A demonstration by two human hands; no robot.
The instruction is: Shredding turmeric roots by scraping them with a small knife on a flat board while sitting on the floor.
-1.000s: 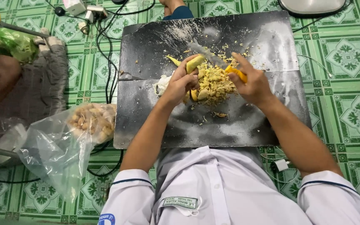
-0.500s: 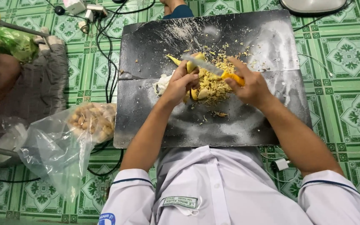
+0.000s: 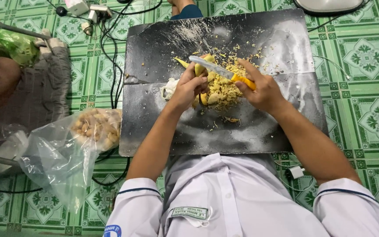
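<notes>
Over the dark board [image 3: 259, 127], left grip [image 3: 188, 87] closes on a yellow piece [image 3: 199, 69]; right grip [image 3: 259, 90] clasps the knife [image 3: 218, 70] across it.

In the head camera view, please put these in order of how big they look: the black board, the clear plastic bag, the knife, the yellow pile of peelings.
1. black board
2. clear plastic bag
3. and 4. knife and yellow pile of peelings: about alike, the knife longer but thinner, so not ranked.

a clear plastic bag [image 3: 66, 149] of pale nuts lies on the green patterned floor tiles [image 3: 365, 57]. black cables [image 3: 110, 52] run beside a grey cloth [image 3: 44, 92]. a white charger plug [image 3: 295, 172] lies nearby.
</notes>
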